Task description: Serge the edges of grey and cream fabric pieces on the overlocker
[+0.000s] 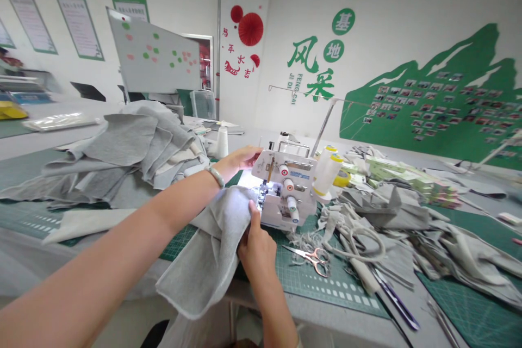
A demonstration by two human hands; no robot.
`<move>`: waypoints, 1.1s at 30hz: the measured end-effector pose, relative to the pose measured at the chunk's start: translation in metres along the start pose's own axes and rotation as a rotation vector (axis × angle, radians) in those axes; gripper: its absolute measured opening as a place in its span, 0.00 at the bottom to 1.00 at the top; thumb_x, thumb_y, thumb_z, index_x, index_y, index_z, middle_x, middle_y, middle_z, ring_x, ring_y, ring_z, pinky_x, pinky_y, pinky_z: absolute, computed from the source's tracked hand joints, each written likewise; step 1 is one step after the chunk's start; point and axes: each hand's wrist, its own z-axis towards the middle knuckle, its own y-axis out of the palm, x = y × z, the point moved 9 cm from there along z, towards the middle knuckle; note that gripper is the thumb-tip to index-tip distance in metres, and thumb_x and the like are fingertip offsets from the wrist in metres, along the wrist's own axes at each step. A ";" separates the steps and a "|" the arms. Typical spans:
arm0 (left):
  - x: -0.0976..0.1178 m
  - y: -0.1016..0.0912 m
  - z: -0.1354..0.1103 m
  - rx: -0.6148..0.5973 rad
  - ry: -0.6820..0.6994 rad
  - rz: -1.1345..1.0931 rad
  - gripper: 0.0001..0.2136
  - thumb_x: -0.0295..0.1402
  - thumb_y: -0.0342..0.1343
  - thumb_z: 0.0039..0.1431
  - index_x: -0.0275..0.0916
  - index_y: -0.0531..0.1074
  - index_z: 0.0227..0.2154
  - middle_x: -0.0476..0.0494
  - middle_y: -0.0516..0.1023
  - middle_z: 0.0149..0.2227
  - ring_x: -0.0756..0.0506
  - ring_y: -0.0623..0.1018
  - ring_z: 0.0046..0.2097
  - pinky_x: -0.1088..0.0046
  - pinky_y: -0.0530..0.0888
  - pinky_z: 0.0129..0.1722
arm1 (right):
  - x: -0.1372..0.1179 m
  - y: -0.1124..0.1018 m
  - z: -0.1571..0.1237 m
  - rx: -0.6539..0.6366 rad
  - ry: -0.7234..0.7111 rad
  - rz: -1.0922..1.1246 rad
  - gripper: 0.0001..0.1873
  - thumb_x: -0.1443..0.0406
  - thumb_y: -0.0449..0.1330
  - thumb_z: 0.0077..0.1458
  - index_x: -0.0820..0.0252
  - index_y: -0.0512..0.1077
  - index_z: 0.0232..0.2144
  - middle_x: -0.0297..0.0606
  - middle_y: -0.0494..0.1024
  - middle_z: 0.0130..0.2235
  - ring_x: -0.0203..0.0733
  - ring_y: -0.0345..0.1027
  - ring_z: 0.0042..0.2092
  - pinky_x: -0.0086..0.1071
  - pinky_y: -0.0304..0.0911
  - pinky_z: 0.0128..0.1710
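Observation:
A small white overlock sewing machine [285, 190] stands on a green cutting mat [310, 277]. A grey fleece cloth [212, 250] lies in front of it and hangs over the table edge. My right hand [255, 244] pinches the cloth's edge by the needle, fingers closed on it. My left hand [240, 159], with a pale bead bracelet on the wrist, reaches behind the machine's left side and rests there with fingers curled; whether it holds cloth is hidden.
A heap of grey fabric [130, 152] lies at left. Scissors [312, 256] lie right of my right hand. Fabric scraps and cord [379, 228], thread cones [326, 171], green boxes [408, 176] and a whiteboard [153, 57] fill the rest.

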 end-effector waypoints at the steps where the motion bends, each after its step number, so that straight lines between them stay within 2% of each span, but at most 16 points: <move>1: 0.000 -0.007 -0.004 0.058 0.014 0.012 0.08 0.34 0.55 0.55 0.32 0.71 0.28 0.50 0.67 0.19 0.52 0.68 0.22 0.76 0.67 0.26 | 0.000 0.001 0.000 -0.002 0.001 -0.003 0.38 0.71 0.50 0.55 0.54 0.42 0.66 0.42 0.81 0.32 0.51 0.77 0.33 0.33 0.62 0.29; 3: -0.001 -0.025 -0.026 0.222 0.060 0.065 0.06 0.31 0.51 0.57 0.34 0.69 0.27 0.51 0.65 0.20 0.53 0.65 0.22 0.77 0.65 0.26 | 0.000 0.001 0.000 0.000 0.000 -0.007 0.38 0.71 0.50 0.55 0.54 0.42 0.66 0.42 0.81 0.33 0.51 0.77 0.33 0.33 0.62 0.29; 5: -0.001 -0.040 -0.061 0.370 0.159 0.151 0.05 0.28 0.49 0.57 0.36 0.68 0.28 0.51 0.66 0.22 0.53 0.66 0.25 0.77 0.66 0.29 | 0.000 0.000 0.000 0.007 0.003 -0.012 0.37 0.71 0.49 0.56 0.54 0.43 0.66 0.42 0.81 0.33 0.50 0.77 0.33 0.33 0.61 0.29; 6: -0.002 -0.043 -0.081 0.415 0.223 0.217 0.04 0.28 0.50 0.56 0.36 0.68 0.27 0.51 0.68 0.24 0.52 0.67 0.28 0.76 0.67 0.32 | -0.001 0.000 0.000 0.011 0.002 -0.011 0.36 0.70 0.49 0.57 0.54 0.44 0.65 0.42 0.81 0.32 0.49 0.77 0.33 0.32 0.61 0.29; 7: 0.004 -0.037 -0.101 0.403 0.364 0.405 0.04 0.28 0.51 0.55 0.36 0.70 0.27 0.49 0.70 0.27 0.50 0.70 0.31 0.75 0.68 0.35 | -0.001 -0.001 -0.001 0.014 0.002 -0.005 0.35 0.70 0.49 0.57 0.54 0.44 0.65 0.42 0.81 0.32 0.49 0.77 0.33 0.32 0.61 0.29; 10: -0.008 0.006 -0.143 0.043 0.618 0.833 0.09 0.27 0.50 0.55 0.38 0.75 0.34 0.44 0.77 0.38 0.46 0.74 0.43 0.69 0.68 0.47 | -0.001 -0.005 -0.005 0.029 -0.005 0.031 0.33 0.68 0.49 0.58 0.53 0.47 0.64 0.40 0.81 0.32 0.48 0.77 0.33 0.31 0.60 0.28; 12: -0.022 0.021 -0.157 -0.124 0.658 0.953 0.12 0.28 0.47 0.59 0.38 0.75 0.40 0.42 0.77 0.44 0.44 0.73 0.50 0.65 0.66 0.52 | -0.001 -0.008 -0.008 0.042 -0.017 0.051 0.31 0.67 0.50 0.59 0.52 0.49 0.64 0.39 0.81 0.33 0.48 0.77 0.33 0.30 0.59 0.28; 16: -0.026 0.026 -0.163 -0.211 0.656 1.076 0.15 0.31 0.44 0.64 0.38 0.74 0.46 0.40 0.75 0.51 0.43 0.73 0.52 0.64 0.66 0.53 | 0.000 -0.013 -0.015 0.075 -0.031 0.043 0.29 0.66 0.49 0.60 0.51 0.52 0.62 0.38 0.81 0.33 0.46 0.77 0.33 0.29 0.58 0.27; 19: -0.023 0.030 -0.167 -0.259 0.659 1.110 0.15 0.32 0.44 0.65 0.38 0.73 0.47 0.40 0.75 0.51 0.44 0.73 0.52 0.64 0.66 0.53 | 0.002 -0.015 -0.019 0.109 -0.043 0.047 0.26 0.66 0.49 0.60 0.52 0.54 0.61 0.38 0.81 0.34 0.46 0.77 0.33 0.29 0.57 0.27; 28: -0.023 0.037 -0.169 -0.287 0.637 1.184 0.15 0.36 0.44 0.66 0.42 0.72 0.50 0.43 0.73 0.53 0.43 0.72 0.53 0.65 0.65 0.52 | 0.007 -0.022 -0.019 0.120 -0.025 0.044 0.26 0.68 0.50 0.59 0.54 0.56 0.60 0.37 0.81 0.34 0.44 0.76 0.33 0.27 0.53 0.25; 33: -0.023 0.039 -0.174 -0.325 0.639 1.136 0.15 0.35 0.47 0.65 0.43 0.72 0.50 0.44 0.73 0.54 0.43 0.72 0.53 0.65 0.63 0.54 | 0.006 -0.025 -0.022 0.150 -0.048 0.119 0.21 0.67 0.50 0.60 0.56 0.59 0.56 0.35 0.80 0.33 0.43 0.76 0.32 0.27 0.52 0.25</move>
